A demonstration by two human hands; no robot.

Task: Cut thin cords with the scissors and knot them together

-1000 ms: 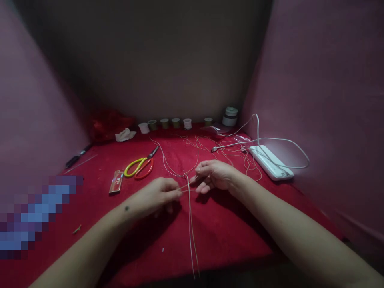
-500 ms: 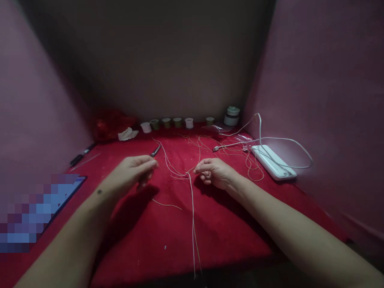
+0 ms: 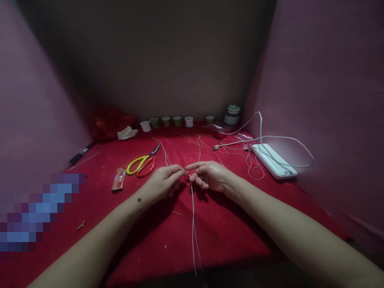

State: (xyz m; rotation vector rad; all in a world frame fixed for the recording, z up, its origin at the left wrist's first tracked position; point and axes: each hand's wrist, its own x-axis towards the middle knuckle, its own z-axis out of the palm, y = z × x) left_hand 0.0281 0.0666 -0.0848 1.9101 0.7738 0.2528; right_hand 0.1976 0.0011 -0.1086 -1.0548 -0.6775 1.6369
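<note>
Pale thin cords (image 3: 193,216) meet in a small knot (image 3: 188,173) between my hands, and two strands hang from it toward the table's front edge. My left hand (image 3: 165,180) is closed in a pinch on the cord at the left of the knot. From the right, my right hand (image 3: 208,175) holds the cord by the knot, its index finger stretched over it, thumb just below and other fingers curled. The exact contact of these fingertips is too small to make out. Scissors (image 3: 142,162) with yellow and red handles lie beyond my left hand.
A small red-and-white packet (image 3: 119,179) lies left of the scissors. Several thread spools (image 3: 177,121) and a lidded jar (image 3: 232,115) line the back. At right are a white power bank (image 3: 274,162), a white cable (image 3: 288,138) and tangled cord (image 3: 249,158). A cord scrap (image 3: 177,213) lies in front.
My left hand has moved right to the knot and pinches the cord there, uncovering the scissors and the packet. My right hand has stayed by the knot, its index finger now straighter.
</note>
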